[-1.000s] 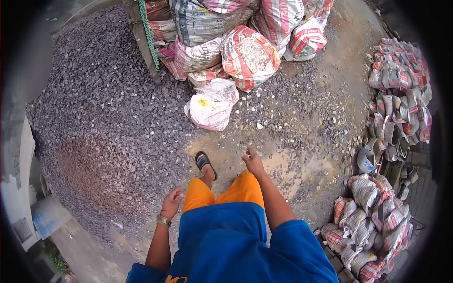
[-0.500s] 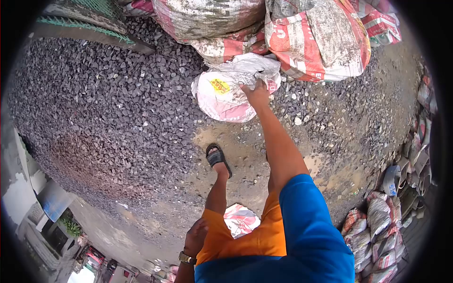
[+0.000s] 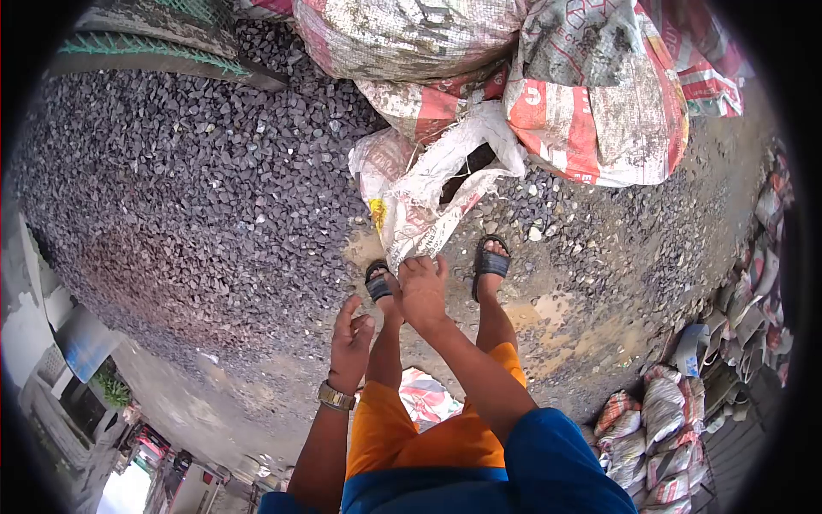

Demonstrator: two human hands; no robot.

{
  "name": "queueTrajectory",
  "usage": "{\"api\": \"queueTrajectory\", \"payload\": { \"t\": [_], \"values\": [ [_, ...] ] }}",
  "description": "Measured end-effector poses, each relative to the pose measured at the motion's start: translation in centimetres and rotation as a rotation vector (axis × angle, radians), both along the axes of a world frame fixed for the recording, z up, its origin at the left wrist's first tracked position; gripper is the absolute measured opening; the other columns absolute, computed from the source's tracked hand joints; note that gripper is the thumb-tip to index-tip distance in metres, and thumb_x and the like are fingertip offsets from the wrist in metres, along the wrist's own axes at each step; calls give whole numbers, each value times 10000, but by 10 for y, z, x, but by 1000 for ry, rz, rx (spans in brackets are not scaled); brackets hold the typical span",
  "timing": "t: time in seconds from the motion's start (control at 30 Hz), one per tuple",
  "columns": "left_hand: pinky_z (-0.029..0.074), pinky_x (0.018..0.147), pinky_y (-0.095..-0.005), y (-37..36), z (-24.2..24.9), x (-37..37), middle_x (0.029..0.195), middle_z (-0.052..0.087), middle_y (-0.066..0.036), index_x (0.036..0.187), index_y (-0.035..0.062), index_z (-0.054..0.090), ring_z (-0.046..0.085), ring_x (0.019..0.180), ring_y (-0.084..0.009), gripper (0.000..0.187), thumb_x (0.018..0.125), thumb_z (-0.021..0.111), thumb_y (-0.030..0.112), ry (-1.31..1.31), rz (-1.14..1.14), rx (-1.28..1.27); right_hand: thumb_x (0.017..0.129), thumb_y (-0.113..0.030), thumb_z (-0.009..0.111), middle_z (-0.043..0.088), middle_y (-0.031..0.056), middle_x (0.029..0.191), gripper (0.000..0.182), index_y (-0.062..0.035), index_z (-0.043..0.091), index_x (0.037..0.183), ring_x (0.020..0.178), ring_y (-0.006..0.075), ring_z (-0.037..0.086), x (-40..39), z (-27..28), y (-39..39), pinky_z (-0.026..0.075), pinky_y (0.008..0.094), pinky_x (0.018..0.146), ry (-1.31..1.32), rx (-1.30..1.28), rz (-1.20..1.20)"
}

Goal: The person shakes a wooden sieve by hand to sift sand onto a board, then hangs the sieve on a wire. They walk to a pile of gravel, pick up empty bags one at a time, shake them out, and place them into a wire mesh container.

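Note:
A white woven sack [image 3: 419, 184] with a yellow mark stands in front of my feet, its frayed mouth gaping and dark inside. My right hand [image 3: 419, 287] is closed on the sack's near edge and pulls it toward me. Off to the left, my left hand [image 3: 351, 338] is raised with its fingers apart and nothing in it; a watch [image 3: 336, 396] is on that wrist. The contents of the sack cannot be made out.
Large filled sacks [image 3: 599, 111] lean together beyond the white sack. Dark gravel [image 3: 188, 197] covers the ground to the left. Another sack [image 3: 428, 396] lies between my legs. Several stacked sacks [image 3: 664, 428] stand at the lower right, and a wooden board [image 3: 163, 64] is at the upper left.
My right hand has come back toward my body, drawing the sack's edge with it, and the sack now gapes. My left hand has risen forward.

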State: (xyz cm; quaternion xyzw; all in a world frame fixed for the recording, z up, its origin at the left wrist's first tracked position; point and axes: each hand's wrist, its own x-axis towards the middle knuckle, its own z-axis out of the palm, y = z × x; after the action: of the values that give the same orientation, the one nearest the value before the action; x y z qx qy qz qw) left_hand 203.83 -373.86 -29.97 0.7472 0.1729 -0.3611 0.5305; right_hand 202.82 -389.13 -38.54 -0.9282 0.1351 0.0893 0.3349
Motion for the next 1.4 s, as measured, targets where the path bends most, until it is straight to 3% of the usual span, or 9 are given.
{"api": "queueTrajectory", "payload": {
  "t": [0.33, 0.43, 0.5, 0.63, 0.77, 0.93, 1.07, 1.2, 1.4],
  "values": [
    [325, 1048, -465, -130, -93, 53, 1425, 209, -261, 1445, 51, 157, 317, 1278, -464, 958, 720, 752, 245, -337, -453, 466, 757, -168, 672, 598, 36, 1041, 238, -124, 641, 989, 1001, 252, 523, -52, 6, -31, 283, 465, 1009, 111, 235, -114],
    [360, 1026, -436, -124, -123, 66, 1419, 211, -267, 1455, 50, 134, 351, 1253, -454, 929, 717, 691, 137, -244, -335, 481, 733, -181, 732, 543, 99, 1170, 502, -104, 563, 1199, 1079, 273, 490, -42, 2, -83, 283, 398, 1034, 21, 275, -130],
    [417, 973, -404, -103, -140, 71, 1365, 333, -275, 1457, 40, 154, 446, 1179, -433, 859, 748, 633, 118, -235, -324, 562, 786, -200, 713, 480, 133, 1258, 618, -29, 444, 1315, 1120, 234, 478, -29, -30, -116, 339, 391, 982, -50, 439, -703],
    [436, 936, -405, -67, -128, 103, 1165, 556, -280, 1307, 83, 505, 521, 1108, -404, 483, 831, 566, 133, -227, -411, 514, 799, -288, 730, 359, 254, 1381, 877, 100, 203, 1384, 1236, 296, 400, 27, -81, -187, 320, 368, 1043, -142, 331, -792],
    [426, 950, -392, -62, -118, 137, 1219, 551, -235, 1268, 111, 558, 517, 1145, -375, 400, 872, 559, 167, -328, -294, 450, 828, -291, 695, 452, 259, 1328, 722, 81, 345, 1338, 1191, 318, 475, 69, -85, -201, 377, 371, 985, -96, 789, -903],
    [323, 1053, -365, -107, -135, 186, 1414, 406, -165, 1289, 126, 548, 392, 1296, -332, 388, 920, 499, 234, -624, -245, 71, 894, -234, 584, 582, 250, 1153, 341, 47, 594, 1087, 1039, 407, 562, 65, -128, -192, 438, 425, 864, -266, 435, -757],
    [195, 1118, -430, -144, -123, 185, 1319, 519, -143, 1171, 52, 594, 317, 1356, -303, 399, 923, 440, 324, -482, -368, -218, 902, -275, 571, 554, 232, 1172, 480, 57, 471, 1233, 1108, 403, 505, 56, -124, -177, 379, 399, 973, -413, -23, -380],
    [445, 868, -420, -152, -158, 146, 944, 634, -180, 932, -12, 575, 592, 920, -327, 261, 891, 470, 224, -795, -417, -108, 904, -375, 597, 541, 148, 1212, 570, 32, 451, 1275, 1121, 225, 498, 83, -84, -194, 368, 311, 967, 112, 596, -668],
    [443, 653, -366, -113, -178, 104, 769, 576, -167, 875, -23, 553, 563, 715, -272, 185, 883, 468, 141, -347, -10, -128, 938, -372, 458, 566, 75, 1241, 471, -40, 494, 1270, 1118, 240, 554, 91, -77, -187, 434, 397, 965, -238, 1619, -1108]
  ]
}}
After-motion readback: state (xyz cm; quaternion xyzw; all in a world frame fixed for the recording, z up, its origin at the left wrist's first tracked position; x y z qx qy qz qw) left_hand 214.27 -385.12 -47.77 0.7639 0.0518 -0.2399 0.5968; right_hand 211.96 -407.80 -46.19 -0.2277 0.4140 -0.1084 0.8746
